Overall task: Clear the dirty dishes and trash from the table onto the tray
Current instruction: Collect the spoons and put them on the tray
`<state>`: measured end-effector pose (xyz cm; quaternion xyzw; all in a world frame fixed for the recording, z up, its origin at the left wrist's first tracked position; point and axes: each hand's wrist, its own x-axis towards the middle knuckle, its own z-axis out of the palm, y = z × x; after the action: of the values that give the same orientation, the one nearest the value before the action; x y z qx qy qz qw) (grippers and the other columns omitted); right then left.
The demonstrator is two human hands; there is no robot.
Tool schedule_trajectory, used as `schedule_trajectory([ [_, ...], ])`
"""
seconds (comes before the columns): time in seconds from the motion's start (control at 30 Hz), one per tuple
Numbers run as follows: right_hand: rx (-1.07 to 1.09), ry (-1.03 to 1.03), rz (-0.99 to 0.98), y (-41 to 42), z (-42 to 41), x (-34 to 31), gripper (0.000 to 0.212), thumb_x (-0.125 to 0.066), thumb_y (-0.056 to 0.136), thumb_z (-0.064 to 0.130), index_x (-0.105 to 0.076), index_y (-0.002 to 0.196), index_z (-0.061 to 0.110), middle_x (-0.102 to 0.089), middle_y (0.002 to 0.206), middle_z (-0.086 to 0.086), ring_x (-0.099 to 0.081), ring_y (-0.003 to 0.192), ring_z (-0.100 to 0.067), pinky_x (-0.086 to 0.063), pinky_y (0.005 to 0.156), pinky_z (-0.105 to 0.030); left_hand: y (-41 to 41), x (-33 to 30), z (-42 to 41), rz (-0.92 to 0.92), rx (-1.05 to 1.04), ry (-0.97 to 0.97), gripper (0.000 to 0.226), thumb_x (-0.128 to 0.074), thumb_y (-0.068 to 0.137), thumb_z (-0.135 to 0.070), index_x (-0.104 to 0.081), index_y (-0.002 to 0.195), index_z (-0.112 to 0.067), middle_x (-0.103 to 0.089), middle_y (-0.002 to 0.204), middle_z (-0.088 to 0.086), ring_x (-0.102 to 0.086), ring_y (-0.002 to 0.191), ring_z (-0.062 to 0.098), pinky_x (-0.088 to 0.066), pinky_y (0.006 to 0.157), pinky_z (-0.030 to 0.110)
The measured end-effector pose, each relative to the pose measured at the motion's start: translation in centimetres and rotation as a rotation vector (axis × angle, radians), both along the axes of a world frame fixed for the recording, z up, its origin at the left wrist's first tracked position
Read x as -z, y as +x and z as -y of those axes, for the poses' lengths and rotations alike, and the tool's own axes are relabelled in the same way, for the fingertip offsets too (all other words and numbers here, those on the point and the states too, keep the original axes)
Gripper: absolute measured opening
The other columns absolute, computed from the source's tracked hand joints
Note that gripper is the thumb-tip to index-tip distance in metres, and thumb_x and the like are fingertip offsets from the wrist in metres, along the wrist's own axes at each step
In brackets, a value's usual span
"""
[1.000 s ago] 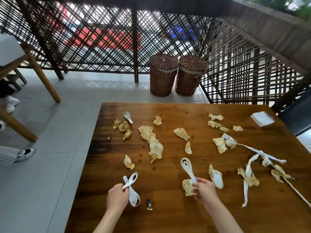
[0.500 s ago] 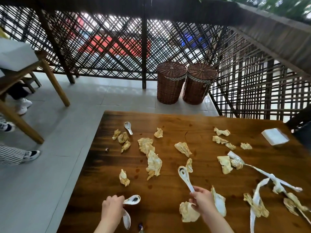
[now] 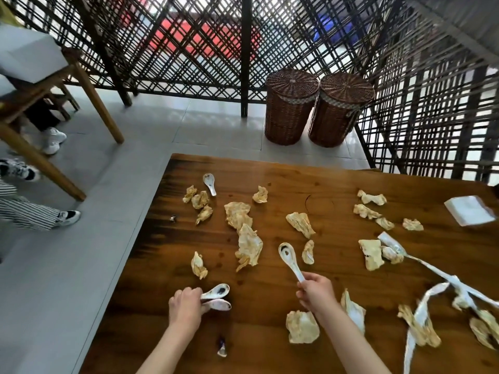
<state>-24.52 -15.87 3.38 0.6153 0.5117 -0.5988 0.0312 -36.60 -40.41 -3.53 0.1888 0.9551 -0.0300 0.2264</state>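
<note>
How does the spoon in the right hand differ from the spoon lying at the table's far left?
The held spoon is lifted, gripped by its handle in the right hand, bowl pointing away; the far spoon lies untouched on the table, bowl away too. Both are white ceramic with dark soiling.

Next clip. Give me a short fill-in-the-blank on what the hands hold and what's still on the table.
1. The left hand holds ____ white spoons together.
2. The right hand grips one spoon by its ____.
3. A loose spoon lies near the table's far ____ corner.
4. Beyond the table stand two lidded ____ baskets.

Missing words: two; handle; left; wicker
</note>
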Motion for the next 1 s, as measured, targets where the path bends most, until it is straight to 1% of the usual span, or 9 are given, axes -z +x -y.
schedule_trajectory([
  [0.17,-0.005,-0.006,0.008,-0.4,0.5,0.0,0.02,-0.05,0.092,0.0,-0.06,0.099,0.017,-0.065,0.088,-0.009,-0.059,0.067,-0.017,-0.052,0.061,-0.028,0.4,-0.7,-0.6,0.023,-0.042,0.055,0.031,-0.05,0.094,-0.043,-0.056,0.114,-0.021,-0.056,0.109,-0.001,-0.053,0.102,0.015,-0.044,0.083,0.025],
  [0.4,0.005,-0.037,0.014,-0.8,0.9,0.2,0.022,-0.052,0.091,-0.001,-0.058,0.085,0.02,-0.065,0.085,-0.008,-0.061,0.068,-0.018,-0.053,0.063,-0.03,0.0,-1.2,-1.6,0.227,-0.196,0.388,0.015,-0.048,0.097,-0.033,-0.047,0.099,-0.018,-0.059,0.099,-0.004,-0.059,0.087,0.012,-0.048,0.07,0.024],
  [0.47,0.001,-0.05,0.015,-1.0,0.9,0.2,0.023,-0.052,0.09,-0.001,-0.057,0.083,0.02,-0.066,0.085,-0.007,-0.061,0.068,-0.018,-0.052,0.059,-0.029,-0.8,-1.4,-2.6,0.286,-0.296,0.485,0.018,-0.045,0.098,-0.033,-0.05,0.094,-0.016,-0.062,0.09,-0.003,-0.061,0.078,0.012,-0.051,0.066,0.028],
  [0.53,-0.013,-0.061,0.012,-1.3,0.7,0.2,0.024,-0.05,0.091,-0.001,-0.057,0.084,0.021,-0.067,0.084,-0.007,-0.061,0.066,-0.017,-0.05,0.055,-0.027,-2.2,-1.7,-3.9,0.329,-0.437,0.576,0.019,-0.043,0.099,-0.031,-0.055,0.098,-0.016,-0.063,0.083,0.002,-0.061,0.073,0.014,-0.051,0.06,0.029],
  [0.67,-0.039,-0.071,-0.004,-2.4,-0.2,0.1,0.026,-0.046,0.092,-0.001,-0.057,0.085,0.021,-0.067,0.082,-0.007,-0.059,0.061,-0.015,-0.045,0.049,-0.024,-7.1,-1.6,-7.3,0.322,-0.644,0.652,0.022,-0.042,0.1,-0.029,-0.055,0.106,-0.013,-0.063,0.082,0.005,-0.06,0.072,0.018,-0.051,0.067,0.034],
  [0.73,-0.049,-0.074,-0.016,-3.1,-0.8,0.1,0.026,-0.045,0.092,-0.001,-0.056,0.085,0.022,-0.066,0.083,-0.007,-0.058,0.06,-0.014,-0.044,0.049,-0.023,-9.7,-1.6,-8.9,0.351,-0.73,0.691,0.024,-0.042,0.1,-0.026,-0.053,0.116,-0.012,-0.062,0.088,0.007,-0.059,0.077,0.021,-0.05,0.07,0.035],
  [0.83,-0.07,-0.06,-0.025,-4.6,-1.9,0.2,0.028,-0.042,0.093,-0.001,-0.055,0.084,0.022,-0.064,0.082,-0.006,-0.057,0.058,-0.013,-0.044,0.048,-0.022,-13.6,-1.6,-11.1,0.325,-0.803,0.696,0.032,-0.04,0.1,-0.026,-0.049,0.126,-0.01,-0.061,0.112,0.013,-0.06,0.103,0.031,-0.05,0.088,0.041],
  [0.9,-0.096,-0.032,-0.024,-5.8,-2.5,0.4,0.028,-0.041,0.094,0.001,-0.053,0.084,0.024,-0.065,0.083,-0.005,-0.057,0.059,-0.013,-0.044,0.048,-0.022,-16.1,-1.8,-12.4,0.283,-0.841,0.677,0.035,-0.038,0.099,-0.026,-0.05,0.126,-0.007,-0.059,0.118,0.017,-0.058,0.109,0.035,-0.048,0.092,0.044],
  [1.0,-0.142,-0.003,-0.013,-7.5,-3.4,0.8,0.023,-0.041,0.096,0.006,-0.051,0.088,0.025,-0.066,0.084,-0.003,-0.056,0.057,-0.013,-0.042,0.047,-0.022,-19.5,-1.8,-14.2,0.277,-0.955,0.69,0.037,-0.037,0.098,-0.023,-0.05,0.127,-0.004,-0.057,0.125,0.019,-0.056,0.113,0.036,-0.048,0.094,0.042],
])
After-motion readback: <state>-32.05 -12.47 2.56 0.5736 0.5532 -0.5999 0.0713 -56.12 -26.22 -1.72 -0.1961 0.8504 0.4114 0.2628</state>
